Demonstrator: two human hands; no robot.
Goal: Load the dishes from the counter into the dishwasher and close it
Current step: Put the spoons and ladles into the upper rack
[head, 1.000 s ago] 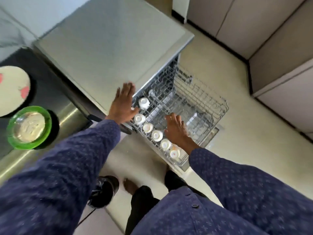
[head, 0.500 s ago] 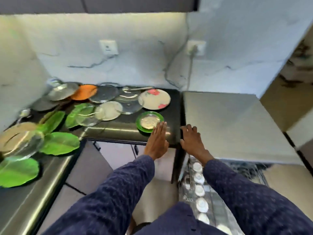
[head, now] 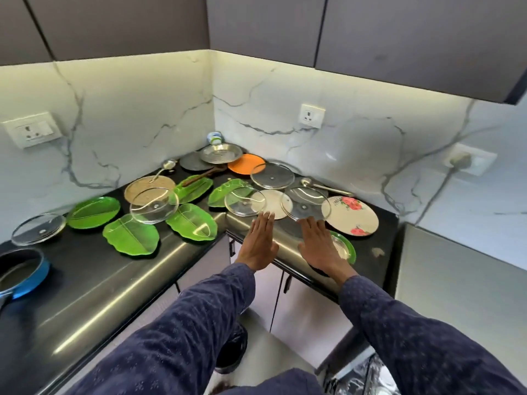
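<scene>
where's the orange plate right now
In the head view, the round orange plate lies flat near the counter's back corner, between the steel plate and a glass lid.

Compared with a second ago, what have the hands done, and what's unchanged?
Both hands left the dishwasher rack and reached over the black counter: the left hand toward the clear glass lid, the right hand toward the other round glass lid. Neither grips anything. The small green-rimmed plate stayed put.
</scene>
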